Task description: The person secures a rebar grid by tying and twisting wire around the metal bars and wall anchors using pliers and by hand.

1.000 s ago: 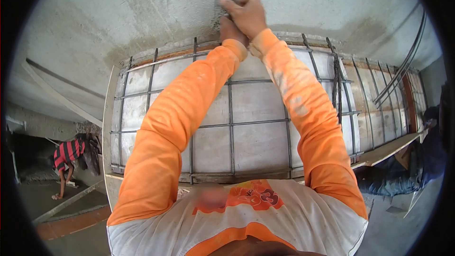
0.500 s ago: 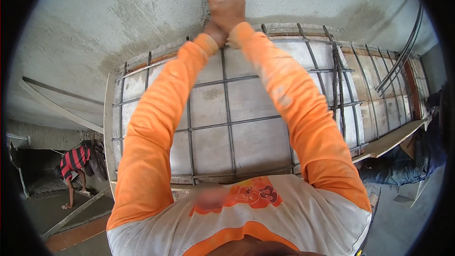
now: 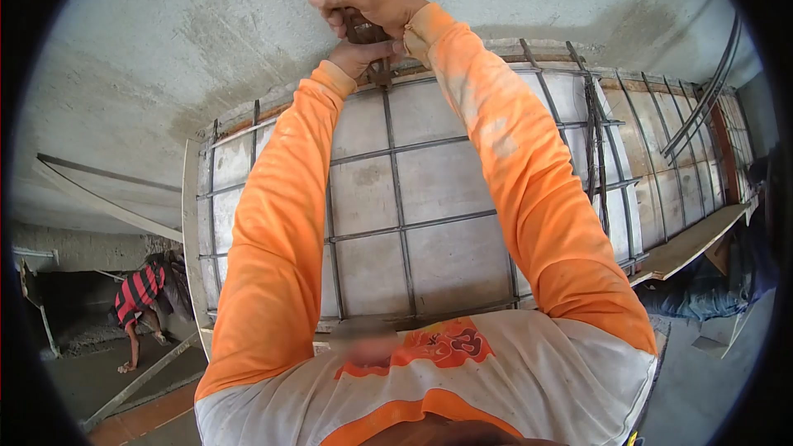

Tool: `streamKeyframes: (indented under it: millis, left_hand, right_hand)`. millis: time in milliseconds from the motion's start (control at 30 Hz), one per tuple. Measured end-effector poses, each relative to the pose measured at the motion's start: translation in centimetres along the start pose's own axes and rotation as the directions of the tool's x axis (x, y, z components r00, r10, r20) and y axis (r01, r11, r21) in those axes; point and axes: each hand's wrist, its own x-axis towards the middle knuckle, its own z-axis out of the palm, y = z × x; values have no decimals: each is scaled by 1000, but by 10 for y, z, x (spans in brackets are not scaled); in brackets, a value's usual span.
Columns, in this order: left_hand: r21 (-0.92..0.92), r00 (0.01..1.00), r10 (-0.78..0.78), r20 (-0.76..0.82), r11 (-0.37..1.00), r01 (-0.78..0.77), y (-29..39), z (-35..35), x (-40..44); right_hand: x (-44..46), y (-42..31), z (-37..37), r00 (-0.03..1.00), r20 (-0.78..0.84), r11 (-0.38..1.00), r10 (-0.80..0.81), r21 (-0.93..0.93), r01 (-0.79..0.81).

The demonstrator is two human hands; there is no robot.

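Note:
My hands are together at the top middle of the head view, by the plastered wall. Between them is a dark, rusty metal tool that looks like a pair of pincers (image 3: 381,78), its lower end at the top of a vertical rebar. My left hand (image 3: 358,56) is closed around it, thumb laid across. Above, my right hand (image 3: 376,2) curls over the upper part of the tool, fingertips pointing left; its grip is partly hidden. Below lies a grid of rebar (image 3: 398,198) in front of pale panels (image 3: 368,198).
A grey plastered wall (image 3: 248,25) runs behind the grid. Loose bent bars (image 3: 714,91) stick out at the upper right. A wooden plank (image 3: 694,244) juts out at the right. At lower left, another person in a striped shirt (image 3: 140,293) bends over a grey surface.
My right hand has shifted left and opened out from its tighter curl. My left hand has moved down and left, and the dark tool now shows between them.

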Motion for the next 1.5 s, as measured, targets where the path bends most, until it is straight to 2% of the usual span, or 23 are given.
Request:
streamKeyframes:
  millis: [33, 67, 133, 200, 300, 367, 433, 500, 533, 600, 667, 733, 767, 833, 867, 967, 1000, 1033, 1133, 1300, 1367, 1467, 1500]
  left_hand:
    - [-3, 999, 34, -35, 999, -34, -1, -1, -4]
    - [-3, 998, 27, -49, 1000, -27, -6, 3, -8]
    - [536, 660, 587, -468, 783, -317, -12, 37, -14]
    - [596, 619, 577, -534, 775, -208, -19, 53, 1]
    - [669, 517, 568, -640, 743, 11, -43, 40, 29]
    - [-45, 703, 472, -532, 813, -581, -65, -3, 42]
    - [204, 715, 192, -672, 976, -71, 15, 53, -6]
    - [295, 873, 165, -459, 955, -25, 16, 25, -9]
    - [245, 960, 160, -231, 964, -102, 15, 18, -7]
    - [88, 996, 18, 84, 996, -25, 23, 14, -8]
    - [200, 997, 67, 39, 977, -74, 19, 12, 2]
    - [249, 987, 104, -126, 966, -70, -5, 4, 8]
    - [248, 987, 97, -130, 967, -62, -26, 7, 10]
    - [731, 725, 618, -304, 639, -239, -51, 30, 20]
    - [450, 632, 549, -547, 829, -331, -51, 44, 22]
    - [597, 878, 387, -282, 787, -155, 11, 74, -35]
    - [626, 948, 202, -246, 780, -4, 32, 79, -57]
    - [493, 976, 85, -199, 870, 25, 47, 81, -80]
    - [364, 930, -355, -96, 857, 365, 80, 84, -154]
    - [225, 825, -498, -267, 800, 556, 55, 96, -268]
    - [-339, 708, -495, -504, 867, 365, 53, 101, -293]
    - [-460, 635, -405, -658, 884, 87, 56, 117, -300]
    - [-491, 605, -368, -706, 870, -44, 55, 119, -303]
  right_hand:
    - [2, 0, 8, 1000, 10, 1000, 6, 10, -6]
    - [3, 0, 16, 964, -259, 972, -62, -234, 0]
    - [7, 5, 33, 855, -486, 892, -180, -447, -67]
    - [15, 16, 45, 612, -690, 683, -385, -659, -313]
    - [-2, 7, 59, 625, -736, 855, -259, -476, -207]
    - [-3, 3, 39, 770, -597, 847, -228, -511, -145]
    - [-6, -8, 19, 884, -423, 844, -197, -532, -66]
    - [-12, -24, 5, 986, -50, 983, -160, -104, 154]
    - [-14, -29, 2, 994, 74, 997, -78, 30, 76]
    - [-11, -19, -1, 998, 56, 999, -43, 14, 43]
    - [-7, -10, -6, 999, 50, 1000, -7, 3, 7]
    - [-15, -15, 8, 801, -589, 960, -109, -270, -67]
    - [-14, -10, 16, 803, -588, 962, -103, -264, -70]
    - [-11, -2, 28, 305, -888, 933, -343, -360, 0]
    - [-13, 0, 27, 298, -889, 931, -349, -365, 4]
    - [-32, 0, 23, 376, -838, 911, -395, -410, 46]
    - [-51, -7, 13, 596, -802, 982, -39, 81, 173]
    - [-69, -11, 8, 800, -552, 810, 234, 566, 154]
    - [-117, 14, 34, 844, -478, 892, 242, 451, 0]
    - [-197, 40, 95, 803, -243, 823, 544, 339, -455]
    - [-217, 43, 125, 803, -28, 766, 595, 321, -557]
    - [-229, 39, 172, 944, 22, 939, 329, -109, -325]
    - [-227, 40, 184, 990, 142, 934, 17, -356, 35]
